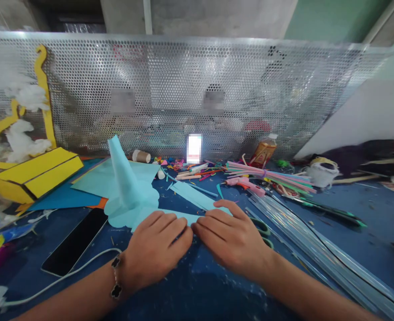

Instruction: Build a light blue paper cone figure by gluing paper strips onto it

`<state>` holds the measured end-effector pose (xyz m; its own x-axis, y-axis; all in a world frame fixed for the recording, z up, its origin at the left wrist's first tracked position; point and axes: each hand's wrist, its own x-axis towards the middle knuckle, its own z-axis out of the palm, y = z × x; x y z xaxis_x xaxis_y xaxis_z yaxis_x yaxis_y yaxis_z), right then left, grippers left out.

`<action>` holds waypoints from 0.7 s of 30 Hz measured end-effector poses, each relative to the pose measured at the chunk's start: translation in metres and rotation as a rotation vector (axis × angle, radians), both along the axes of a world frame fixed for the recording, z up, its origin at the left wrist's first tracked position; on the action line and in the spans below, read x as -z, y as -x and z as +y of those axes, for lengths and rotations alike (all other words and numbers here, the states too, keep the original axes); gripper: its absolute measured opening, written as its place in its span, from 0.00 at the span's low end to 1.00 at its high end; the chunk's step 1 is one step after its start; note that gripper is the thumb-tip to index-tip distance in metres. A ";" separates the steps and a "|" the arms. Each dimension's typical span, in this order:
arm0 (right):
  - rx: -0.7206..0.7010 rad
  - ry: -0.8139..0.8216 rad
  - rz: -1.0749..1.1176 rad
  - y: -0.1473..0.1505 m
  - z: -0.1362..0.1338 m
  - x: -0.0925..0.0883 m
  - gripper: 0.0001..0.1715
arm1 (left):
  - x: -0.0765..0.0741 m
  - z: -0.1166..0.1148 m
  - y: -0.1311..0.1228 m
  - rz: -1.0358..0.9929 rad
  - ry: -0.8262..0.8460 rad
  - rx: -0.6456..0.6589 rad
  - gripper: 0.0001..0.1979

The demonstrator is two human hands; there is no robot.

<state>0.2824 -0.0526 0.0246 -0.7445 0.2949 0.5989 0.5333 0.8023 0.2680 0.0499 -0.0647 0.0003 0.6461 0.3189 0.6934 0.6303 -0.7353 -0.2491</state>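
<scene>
The left hand (pixel 156 249) and right hand (pixel 232 240) press a pale blue paper strip (pixel 185 217) flat on the worktop (pixel 197 285). The fingers lie loosely open, left ones bent, gripping nothing. The white tub's (pixel 320 174) contents are unclear.

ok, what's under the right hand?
The right hand lies flat on light blue paper. The green scissors handles stick out from under its far side. The blades and the rest of the paper there are covered.

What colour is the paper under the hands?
Light blue. The paper shows best in the head view.
</scene>
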 end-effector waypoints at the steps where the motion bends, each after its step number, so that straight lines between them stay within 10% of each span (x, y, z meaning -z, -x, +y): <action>1: -0.001 -0.003 0.001 0.001 0.000 0.000 0.13 | 0.001 0.000 -0.002 0.011 0.011 -0.010 0.06; 21: -0.062 0.062 0.104 -0.006 0.000 -0.003 0.12 | -0.005 0.001 0.008 -0.076 0.119 0.031 0.05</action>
